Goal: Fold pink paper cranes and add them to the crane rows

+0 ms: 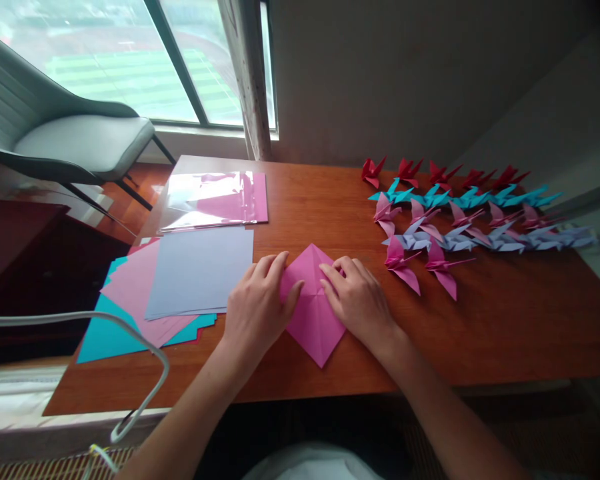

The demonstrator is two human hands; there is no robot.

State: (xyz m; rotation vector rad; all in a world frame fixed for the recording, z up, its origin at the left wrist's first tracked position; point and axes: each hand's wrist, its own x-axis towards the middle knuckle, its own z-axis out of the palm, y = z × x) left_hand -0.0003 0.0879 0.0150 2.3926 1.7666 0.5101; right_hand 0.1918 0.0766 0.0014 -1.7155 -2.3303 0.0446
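A pink origami paper (316,327), creased down the middle and across and folded into a diamond, lies flat on the table in front of me. My left hand (260,297) covers its left corner, with the thumb on the paper and the fingers along the upper left edge. Over the right corner, my right hand (357,297) has thumb and fingers bent together at the paper's upper right edge. Both hands hold the sheet against the tabletop. Each side corner is hidden under a hand.
Rows of folded paper cranes in red, blue, pink and lavender stand at the right, with two pink cranes (443,267) nearest. Loose coloured sheets (200,270) and a plastic packet (210,200) lie left on the wooden table (505,327). A white cable (150,343) crosses lower left.
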